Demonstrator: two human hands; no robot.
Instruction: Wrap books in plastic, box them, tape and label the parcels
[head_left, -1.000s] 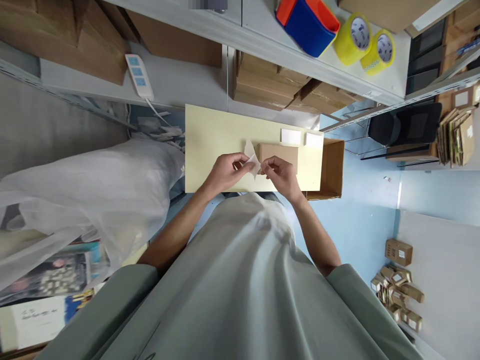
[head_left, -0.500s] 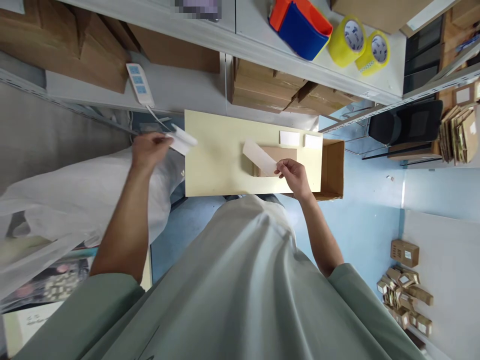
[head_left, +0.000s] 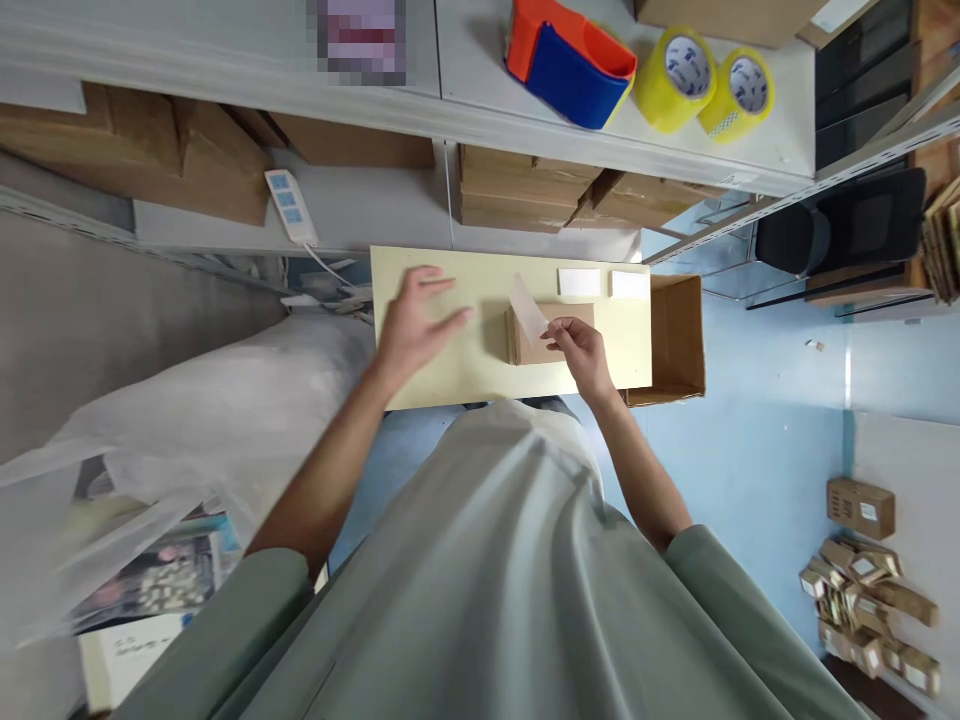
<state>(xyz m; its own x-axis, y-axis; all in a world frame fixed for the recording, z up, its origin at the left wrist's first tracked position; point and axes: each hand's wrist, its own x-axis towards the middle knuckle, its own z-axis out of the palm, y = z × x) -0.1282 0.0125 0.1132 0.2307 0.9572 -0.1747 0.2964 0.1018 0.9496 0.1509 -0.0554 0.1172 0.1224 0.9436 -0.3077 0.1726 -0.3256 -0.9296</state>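
My right hand (head_left: 583,355) pinches the lower end of a white paper label (head_left: 528,312), which tilts up and to the left above a small brown cardboard box (head_left: 555,335). The box lies on the pale yellow board (head_left: 465,375). Over the left part of that board hovers my left hand (head_left: 420,325), its fingers spread and nothing between them. Two stacks of white labels, a left one (head_left: 579,282) and a right one (head_left: 628,285), lie along the board's far edge.
A shelf above holds an orange-and-blue tape dispenser (head_left: 571,65) and two yellow tape rolls (head_left: 679,80). An open carton (head_left: 679,340) stands at the board's right end. White plastic sheeting (head_left: 225,400) bulges at left, below a power strip (head_left: 291,208).
My left hand has let go of a white paper strip beyond the board's left edge and moved right, over the board. The label in my right hand has turned more upright.
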